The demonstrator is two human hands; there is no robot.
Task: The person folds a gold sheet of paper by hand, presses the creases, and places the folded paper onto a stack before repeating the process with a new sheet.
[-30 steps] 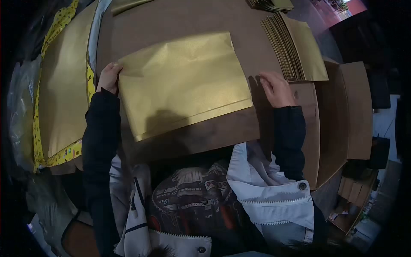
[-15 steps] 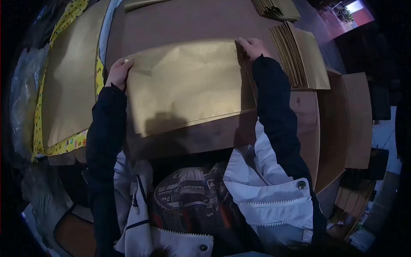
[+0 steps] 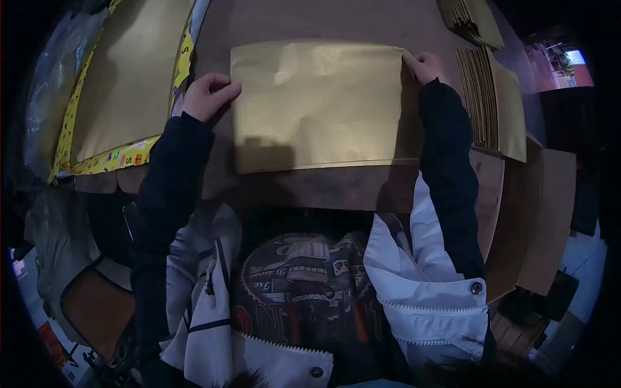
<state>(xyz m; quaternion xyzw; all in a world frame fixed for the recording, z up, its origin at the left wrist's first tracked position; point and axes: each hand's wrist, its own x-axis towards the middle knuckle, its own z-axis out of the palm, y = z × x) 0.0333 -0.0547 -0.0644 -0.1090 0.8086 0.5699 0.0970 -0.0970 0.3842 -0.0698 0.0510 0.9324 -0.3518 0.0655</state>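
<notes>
1. A flat, rectangular, gold paper-like piece (image 3: 323,107) lies on the brown work surface (image 3: 304,187) in front of the person, one long side towards the body. It is spread out and lightly creased, with a narrow line along its near edge.
2. The right hand (image 3: 425,66) pinches that gold piece at its far right corner, thumb against fingers. The left hand (image 3: 207,97) is at the left edge, thumb and fingertips drawn together; whether the edge is between them, I cannot tell.
3. As for progress, a tight bundle of folded gold-brown pieces (image 3: 479,97) is gathered to the right, and a smaller bundle of similar pieces (image 3: 471,22) lies beyond it; both look already worked. The piece at the hands is apart from both bundles.
4. To the left, a large gold sheet (image 3: 129,81) lies flat within yellow printed wrapping (image 3: 139,154), seemingly stock still unworked. An open brown cardboard box (image 3: 546,220) stands at the right.
5. The wrapping carries small coloured motifs and what looks like an "S". The dark printed shirt (image 3: 310,278) shows "Fre" and large letters, perhaps "ON"; the light is too dim to be sure. No brand is legible on the gold piece.
</notes>
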